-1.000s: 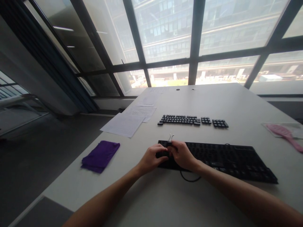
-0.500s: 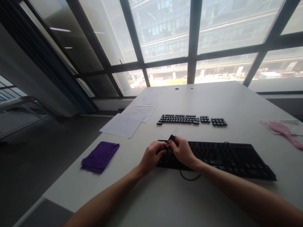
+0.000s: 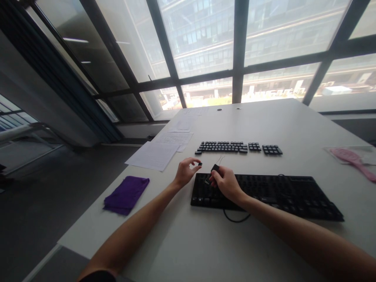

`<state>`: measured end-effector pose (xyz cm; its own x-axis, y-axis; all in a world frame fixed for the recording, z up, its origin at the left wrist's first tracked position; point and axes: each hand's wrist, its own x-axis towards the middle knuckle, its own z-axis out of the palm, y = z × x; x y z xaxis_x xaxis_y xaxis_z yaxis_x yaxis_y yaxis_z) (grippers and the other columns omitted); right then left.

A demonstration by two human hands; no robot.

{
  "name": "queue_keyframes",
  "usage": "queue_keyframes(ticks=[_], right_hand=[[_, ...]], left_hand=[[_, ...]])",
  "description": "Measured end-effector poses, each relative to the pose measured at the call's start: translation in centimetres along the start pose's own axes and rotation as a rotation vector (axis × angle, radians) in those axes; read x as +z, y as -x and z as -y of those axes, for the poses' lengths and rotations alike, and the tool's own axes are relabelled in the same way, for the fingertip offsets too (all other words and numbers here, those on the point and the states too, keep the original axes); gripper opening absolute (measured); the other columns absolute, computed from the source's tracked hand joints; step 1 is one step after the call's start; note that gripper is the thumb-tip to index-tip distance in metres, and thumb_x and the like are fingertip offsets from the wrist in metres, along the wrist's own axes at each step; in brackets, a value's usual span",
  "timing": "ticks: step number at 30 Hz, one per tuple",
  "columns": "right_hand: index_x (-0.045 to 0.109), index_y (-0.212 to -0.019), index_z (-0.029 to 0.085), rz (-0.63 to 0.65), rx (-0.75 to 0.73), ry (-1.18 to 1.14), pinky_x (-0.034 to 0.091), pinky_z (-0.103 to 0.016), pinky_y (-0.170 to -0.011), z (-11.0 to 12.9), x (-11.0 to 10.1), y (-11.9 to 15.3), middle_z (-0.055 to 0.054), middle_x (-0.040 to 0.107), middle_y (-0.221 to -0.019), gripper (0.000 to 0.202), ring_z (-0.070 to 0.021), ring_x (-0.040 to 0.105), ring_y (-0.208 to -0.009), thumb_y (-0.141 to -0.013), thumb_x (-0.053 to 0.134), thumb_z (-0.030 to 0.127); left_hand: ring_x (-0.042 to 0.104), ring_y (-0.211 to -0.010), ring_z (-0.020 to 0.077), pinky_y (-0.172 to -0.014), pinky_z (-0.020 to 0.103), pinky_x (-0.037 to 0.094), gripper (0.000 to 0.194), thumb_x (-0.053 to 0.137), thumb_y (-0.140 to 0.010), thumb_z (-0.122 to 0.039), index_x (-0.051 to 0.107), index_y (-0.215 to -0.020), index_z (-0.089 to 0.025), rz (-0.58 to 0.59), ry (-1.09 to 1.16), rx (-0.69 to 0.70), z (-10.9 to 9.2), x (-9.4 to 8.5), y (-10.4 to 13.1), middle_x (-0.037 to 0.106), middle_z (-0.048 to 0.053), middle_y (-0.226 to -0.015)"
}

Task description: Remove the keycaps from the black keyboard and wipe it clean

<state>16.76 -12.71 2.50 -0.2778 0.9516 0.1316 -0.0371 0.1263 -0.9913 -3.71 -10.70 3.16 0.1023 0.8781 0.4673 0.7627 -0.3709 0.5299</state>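
A small black keycap (image 3: 200,164) is pinched between the thumb and fingertips of my left hand (image 3: 185,172), raised just beyond the left end of the black keyboard (image 3: 282,197). My right hand (image 3: 227,182) grips a keycap puller (image 3: 216,168) with a black body and thin wire ends, over the keyboard's left part. Many of the keyboard's caps are off, and keys still show along its near edge. Behind it, loose keycaps (image 3: 221,147) lie in rows laid out like a keyboard, with two smaller blocks of keycaps (image 3: 272,150) to their right.
A folded purple cloth (image 3: 126,195) lies at the table's left edge, with printed sheets (image 3: 152,154) beyond it. On the right is a pink brush (image 3: 351,158) on a clear bag. A cable (image 3: 236,220) loops out from under the keyboard. Windows stand behind the white table (image 3: 188,243).
My left hand has lifted off the keyboard, moving left and away from me with a keycap. My right hand stays near the same spot, with the puller now apart from the left fingers.
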Motion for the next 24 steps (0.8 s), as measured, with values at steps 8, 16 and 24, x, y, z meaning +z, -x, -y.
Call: queue_keyframes(ticks=[8, 16, 24], right_hand=[[0.058, -0.075, 0.016, -0.005, 0.009, -0.007, 0.047, -0.024, -0.045, -0.3, 0.1, -0.1, -0.004, 0.067, -0.063, 0.021, -0.0157, 0.062, -0.049, -0.087, 0.055, 0.033], [0.059, -0.074, 0.017, 0.013, 0.013, 0.003, 0.048, -0.025, -0.048, -0.2, 0.0, 0.0, -0.004, 0.067, -0.065, 0.022, -0.0155, 0.062, -0.051, -0.089, 0.055, 0.032], [0.059, -0.075, 0.016, 0.022, -0.001, 0.000, 0.047, -0.024, -0.047, -0.1, -0.1, 0.1, -0.004, 0.067, -0.065, 0.022, -0.0149, 0.061, -0.051, -0.089, 0.055, 0.031]], left_hand=[[0.057, -0.093, 0.0228, -0.090, 0.038, 0.048, 0.010, 0.076, -0.077, -0.019, 0.078, -0.084, -0.025, 0.036, -0.122, 0.109, 3.9, 3.7, -5.7, 0.071, 0.003, -0.093], [0.050, -0.103, 0.0258, -0.096, 0.041, 0.046, 0.009, 0.076, -0.079, -0.025, 0.079, -0.087, -0.025, -0.045, -0.222, 0.117, 4.6, 4.3, -6.6, 0.063, 0.006, -0.105], [0.049, -0.104, 0.0269, -0.096, 0.041, 0.046, 0.008, 0.075, -0.080, -0.023, 0.079, -0.086, -0.025, -0.093, -0.295, 0.081, 4.6, 4.5, -6.7, 0.063, 0.006, -0.107]])
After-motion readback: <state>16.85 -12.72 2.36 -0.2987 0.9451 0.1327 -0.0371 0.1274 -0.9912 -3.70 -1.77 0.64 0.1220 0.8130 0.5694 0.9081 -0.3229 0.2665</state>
